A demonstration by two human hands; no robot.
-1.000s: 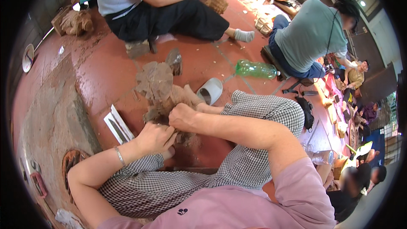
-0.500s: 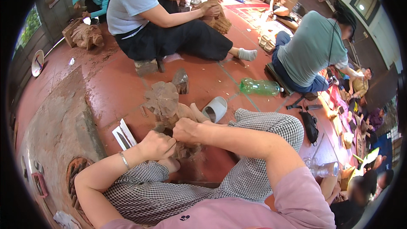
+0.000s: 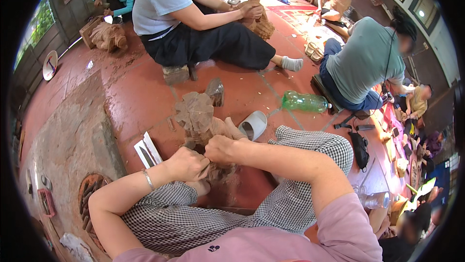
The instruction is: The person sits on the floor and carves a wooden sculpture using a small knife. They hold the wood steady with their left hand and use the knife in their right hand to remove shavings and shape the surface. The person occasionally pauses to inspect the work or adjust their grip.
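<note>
My left hand [image 3: 188,164], with a silver bracelet at its wrist, is closed in a fist low between my knees. Right beside it my right hand [image 3: 222,149] is curled closed too, knuckles up. Whatever the two hands grip is hidden by the fingers. Both are against the near part of a brown carved piece [image 3: 193,111], apparently wood, whose far end is a scalloped, flower-like disc. My hands cover much of its near end. A blade-shaped dark tool [image 3: 154,152] lies on a white strip left of the carving.
A stone-like slab [image 3: 72,131] fills the left, with a round holder of tools [image 3: 92,191] near me. Beyond the carving are a dark block [image 3: 214,91], a pale slipper [image 3: 253,126] and a green bottle [image 3: 305,102]. Several co-workers sit around on the red tiles.
The whole view has shifted slightly, so things sit farther right. My hands keep nearly the same place at the carving. The nearest co-worker's far hand has come down from the top of another carving.
</note>
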